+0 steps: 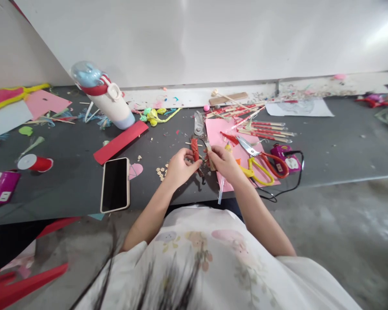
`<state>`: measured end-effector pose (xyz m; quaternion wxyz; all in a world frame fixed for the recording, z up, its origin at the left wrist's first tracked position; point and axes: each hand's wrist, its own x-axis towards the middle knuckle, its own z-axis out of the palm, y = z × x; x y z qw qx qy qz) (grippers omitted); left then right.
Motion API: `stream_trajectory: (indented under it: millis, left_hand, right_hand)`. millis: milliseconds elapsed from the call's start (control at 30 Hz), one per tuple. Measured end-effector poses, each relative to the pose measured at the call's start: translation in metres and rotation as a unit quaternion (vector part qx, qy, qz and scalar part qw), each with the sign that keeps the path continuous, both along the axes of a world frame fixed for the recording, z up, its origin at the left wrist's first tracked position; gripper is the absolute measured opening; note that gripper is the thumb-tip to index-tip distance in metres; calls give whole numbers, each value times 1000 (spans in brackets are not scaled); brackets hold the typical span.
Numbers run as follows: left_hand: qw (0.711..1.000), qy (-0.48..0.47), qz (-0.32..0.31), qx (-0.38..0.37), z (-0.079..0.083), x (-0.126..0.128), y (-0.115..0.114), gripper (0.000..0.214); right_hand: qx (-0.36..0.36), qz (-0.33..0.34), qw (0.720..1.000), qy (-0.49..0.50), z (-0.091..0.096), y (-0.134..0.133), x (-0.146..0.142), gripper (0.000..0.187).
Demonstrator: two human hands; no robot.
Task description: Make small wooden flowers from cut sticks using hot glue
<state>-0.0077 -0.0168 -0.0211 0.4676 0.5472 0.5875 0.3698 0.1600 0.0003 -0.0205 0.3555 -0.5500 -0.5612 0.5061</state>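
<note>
A pair of hand pruners lies in front of me, its metal head pointing away and its handles spread. One handle is wrapped in red, the other looks tan. My left hand has thumb and fingers closed round the red-wrapped handle. At the tan handle, my right hand is closed, partly covering it. Several small pale pieces lie beside my left hand. Under and past my right hand is a pink sheet, with orange-and-yellow-handled scissors on it.
Red-wrapped sticks lie at the back right, near a purple box with a black cable. Leftward are a phone, a red strip, a tilted bottle and a red thread spool. A white wall stands behind.
</note>
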Motion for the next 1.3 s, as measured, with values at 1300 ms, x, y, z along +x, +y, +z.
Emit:
stream_trajectory:
  millis: [1300]
  left_hand:
    - [830, 491, -224, 140, 17, 4, 74, 28]
  right_hand:
    - [-125, -125, 972, 156, 23, -42, 42, 15]
